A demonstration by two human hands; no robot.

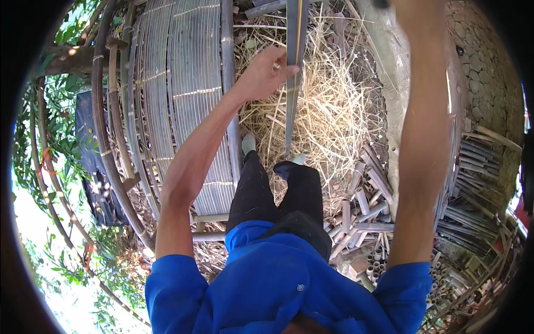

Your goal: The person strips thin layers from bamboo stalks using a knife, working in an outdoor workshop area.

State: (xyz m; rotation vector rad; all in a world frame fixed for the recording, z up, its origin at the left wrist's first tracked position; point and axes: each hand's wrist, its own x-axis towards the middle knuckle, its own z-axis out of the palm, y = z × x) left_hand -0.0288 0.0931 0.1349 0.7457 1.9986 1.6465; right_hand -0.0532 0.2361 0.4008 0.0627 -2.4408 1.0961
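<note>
My left hand [270,72], closed, grips a long grey-green bamboo pole [291,108] with thumb and fingers. A pale lengthwise line, like a split, runs along the pole's upper part. The pole stands more or less upright in front of me, its lower end by my feet and its top cut off by the picture's upper edge. Raised at the upper right, my right hand [414,8] is blurred and mostly out of the picture, so its fingers are hidden. A small dark thing [381,3] shows beside it, too cut off to name.
A slatted bamboo bench [194,83] stands at my left. Straw-like shavings [334,106] cover the ground ahead. Cut bamboo pieces [361,197] lie right of my feet, with stacked bamboo lengths [467,217] farther right. A pale trunk-like beam [384,50] runs along the right.
</note>
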